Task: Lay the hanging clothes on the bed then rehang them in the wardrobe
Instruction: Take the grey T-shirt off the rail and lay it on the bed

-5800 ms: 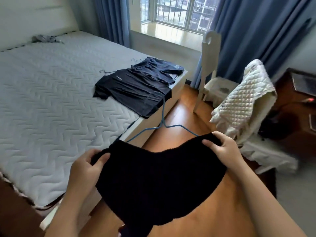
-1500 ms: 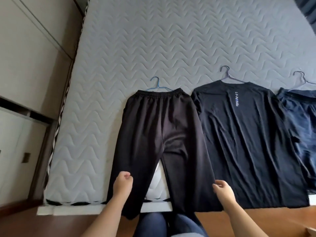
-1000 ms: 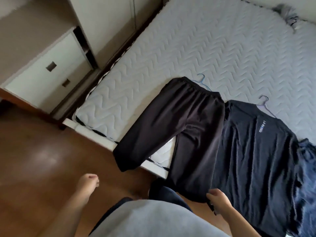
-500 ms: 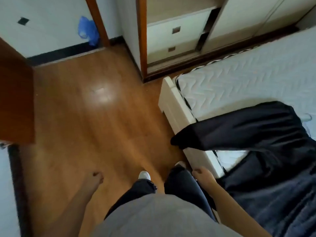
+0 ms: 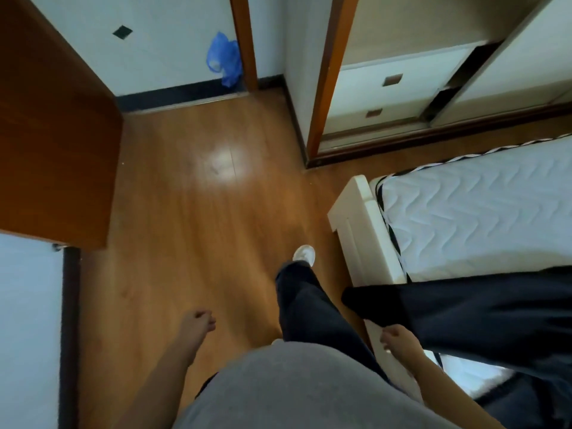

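Note:
The black trousers [image 5: 464, 308] lie across the white quilted bed [image 5: 470, 212] at the right, one leg end hanging over the bed's white frame. My left hand [image 5: 198, 325] hangs at my side over the wooden floor, fingers loosely curled, holding nothing. My right hand [image 5: 399, 339] hangs beside the bed frame just below the trouser leg, also loosely curled and empty. The wardrobe [image 5: 402, 72] stands at the top right, with white drawers behind a wooden upright and a sliding door.
A brown wooden door [image 5: 52, 125] stands open at the left. A blue plastic bag [image 5: 224, 60] hangs by the door frame. Wooden floor [image 5: 192, 212] stretches ahead between door, wardrobe and bed corner. My leg and white shoe [image 5: 305, 253] step forward.
My view has swung left from the bed toward the floor and wardrobe. Both hands let go of the black trousers and dropped to my sides. My foot has stepped forward.

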